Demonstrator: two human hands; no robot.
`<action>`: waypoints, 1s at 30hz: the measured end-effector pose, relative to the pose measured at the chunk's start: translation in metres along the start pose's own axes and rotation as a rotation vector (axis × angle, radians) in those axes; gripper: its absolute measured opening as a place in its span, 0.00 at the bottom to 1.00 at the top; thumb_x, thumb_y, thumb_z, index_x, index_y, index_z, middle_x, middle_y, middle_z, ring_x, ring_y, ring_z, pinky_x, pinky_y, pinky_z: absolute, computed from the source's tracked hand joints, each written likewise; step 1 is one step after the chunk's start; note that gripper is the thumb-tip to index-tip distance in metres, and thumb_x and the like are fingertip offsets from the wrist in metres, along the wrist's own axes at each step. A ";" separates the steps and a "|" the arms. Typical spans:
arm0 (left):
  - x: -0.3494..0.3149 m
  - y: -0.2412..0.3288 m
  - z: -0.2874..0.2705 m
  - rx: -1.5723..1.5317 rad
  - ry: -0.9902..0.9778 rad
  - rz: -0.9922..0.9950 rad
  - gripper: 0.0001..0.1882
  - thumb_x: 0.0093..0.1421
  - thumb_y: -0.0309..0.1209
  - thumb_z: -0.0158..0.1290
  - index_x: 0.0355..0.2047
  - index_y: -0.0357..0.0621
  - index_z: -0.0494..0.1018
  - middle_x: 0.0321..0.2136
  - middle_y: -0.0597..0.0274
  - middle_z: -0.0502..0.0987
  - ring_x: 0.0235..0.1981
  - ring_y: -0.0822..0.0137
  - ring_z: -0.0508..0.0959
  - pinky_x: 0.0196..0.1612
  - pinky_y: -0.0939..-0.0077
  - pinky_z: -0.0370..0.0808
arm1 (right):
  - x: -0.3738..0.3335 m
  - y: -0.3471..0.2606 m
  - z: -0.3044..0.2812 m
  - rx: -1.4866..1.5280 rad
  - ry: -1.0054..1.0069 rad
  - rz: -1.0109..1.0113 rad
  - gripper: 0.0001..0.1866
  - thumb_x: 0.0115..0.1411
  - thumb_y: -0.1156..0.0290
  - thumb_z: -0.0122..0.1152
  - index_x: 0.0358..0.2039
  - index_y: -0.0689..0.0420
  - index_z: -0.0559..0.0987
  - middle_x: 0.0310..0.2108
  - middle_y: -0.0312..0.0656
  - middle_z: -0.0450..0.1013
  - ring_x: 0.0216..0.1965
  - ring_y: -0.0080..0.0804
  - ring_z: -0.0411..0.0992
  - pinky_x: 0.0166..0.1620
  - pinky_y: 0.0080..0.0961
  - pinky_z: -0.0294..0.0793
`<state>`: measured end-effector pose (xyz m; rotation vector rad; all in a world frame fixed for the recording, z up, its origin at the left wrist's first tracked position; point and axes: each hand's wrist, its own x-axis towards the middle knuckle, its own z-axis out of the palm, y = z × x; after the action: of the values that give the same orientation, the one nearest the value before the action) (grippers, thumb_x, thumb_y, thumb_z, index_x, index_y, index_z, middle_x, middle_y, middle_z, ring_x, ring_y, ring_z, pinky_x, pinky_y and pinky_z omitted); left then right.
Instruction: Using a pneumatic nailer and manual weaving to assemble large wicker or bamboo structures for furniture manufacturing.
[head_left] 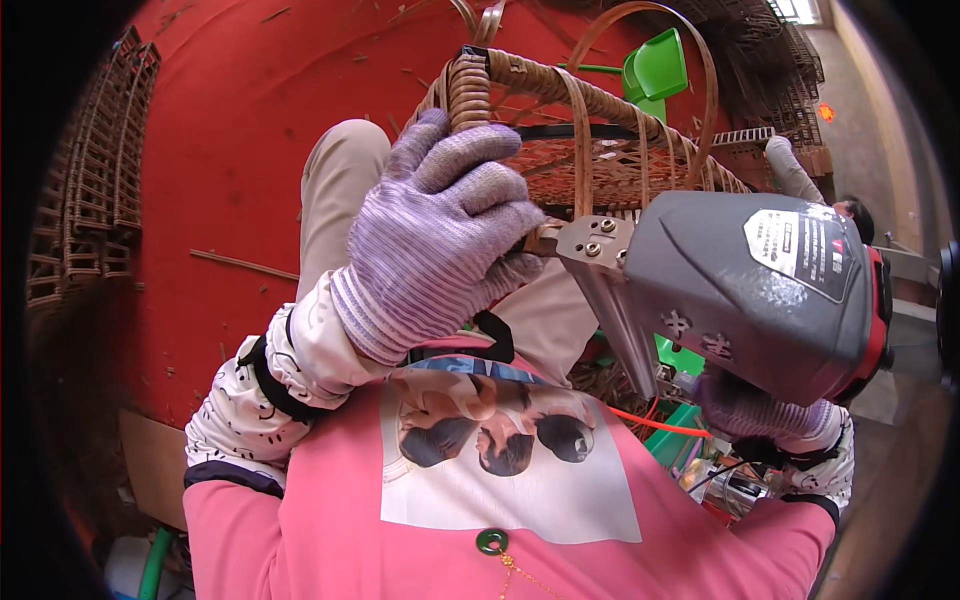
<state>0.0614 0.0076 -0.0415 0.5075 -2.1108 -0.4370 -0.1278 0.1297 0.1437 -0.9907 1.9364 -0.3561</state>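
My left hand (440, 215), in a purple and white striped knit glove, is closed round the corner of a woven rattan basket (600, 105). Its fingers lie over the wrapped rim, and the thumb side is close to the metal nose of a nail gun. The nail gun (740, 285) has a dark grey body with a red band and a slanted silver magazine. My right hand (760, 410), gloved in purple, grips it from below, mostly hidden under the body. The nose meets the basket frame beside my left fingers; the exact contact is hidden.
A green dustpan (655, 70) lies beyond the basket on a red floor covering (230, 130) strewn with cane scraps. Stacked woven racks (105, 160) stand at the left, more at the far right. An orange cord (660, 425) runs below the tool. Another person (800, 175) is at the right.
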 end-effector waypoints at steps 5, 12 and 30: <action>-0.003 0.003 0.002 0.019 0.034 0.001 0.15 0.37 0.37 0.62 0.28 0.50 0.76 0.32 0.68 0.73 0.48 0.60 0.70 0.56 0.51 0.60 | -0.004 -0.007 0.005 0.004 -0.030 0.029 0.31 0.43 0.76 0.64 0.51 0.58 0.67 0.43 0.42 0.68 0.44 0.34 0.66 0.50 0.32 0.63; -0.010 0.007 0.006 0.011 0.039 0.004 0.17 0.37 0.37 0.63 0.29 0.49 0.76 0.32 0.67 0.73 0.47 0.58 0.71 0.55 0.52 0.61 | -0.003 -0.018 0.009 -0.003 -0.081 0.076 0.33 0.43 0.75 0.63 0.53 0.57 0.66 0.46 0.42 0.67 0.48 0.36 0.65 0.53 0.33 0.61; 0.006 0.006 -0.009 0.124 -0.139 0.185 0.25 0.37 0.48 0.63 0.34 0.50 0.74 0.35 0.67 0.73 0.48 0.60 0.70 0.54 0.50 0.61 | -0.013 0.054 -0.002 0.104 -0.172 -0.541 0.40 0.41 0.71 0.69 0.56 0.57 0.63 0.53 0.39 0.64 0.54 0.28 0.61 0.58 0.27 0.57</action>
<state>0.0647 0.0092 -0.0298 0.3558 -2.3051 -0.2427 -0.1532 0.1738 0.1211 -1.4203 1.4594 -0.6464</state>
